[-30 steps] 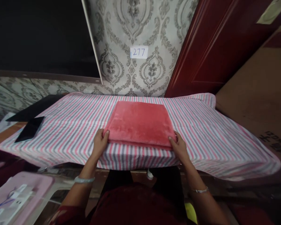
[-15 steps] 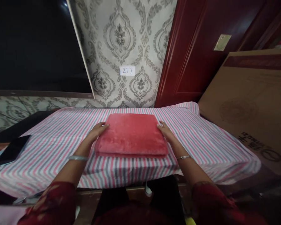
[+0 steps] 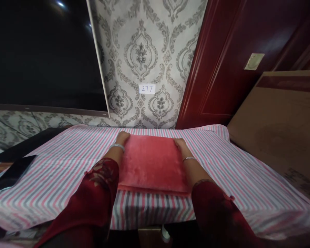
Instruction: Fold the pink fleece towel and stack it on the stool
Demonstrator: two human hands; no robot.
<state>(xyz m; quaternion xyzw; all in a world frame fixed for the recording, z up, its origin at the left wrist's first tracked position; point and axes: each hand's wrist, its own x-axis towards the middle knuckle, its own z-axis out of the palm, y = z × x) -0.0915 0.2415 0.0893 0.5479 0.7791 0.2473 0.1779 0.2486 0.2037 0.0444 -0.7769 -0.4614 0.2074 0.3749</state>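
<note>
left hand (image 3: 122,137) and right hand (image 3: 179,143) resting on the far corners of the folded red cloth (image 3: 152,163), flat on the striped table (image 3: 67,162) between the fingers. fingers mostly hidden at the far edge; cannot tell if gripping. next, needs an even hold on both corners.

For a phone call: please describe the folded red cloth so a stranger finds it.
Find the striped sheet below the patterned wall. In its middle lies the folded red cloth, left hand and right hand at its far corners. It alone is plain red plush.
</note>
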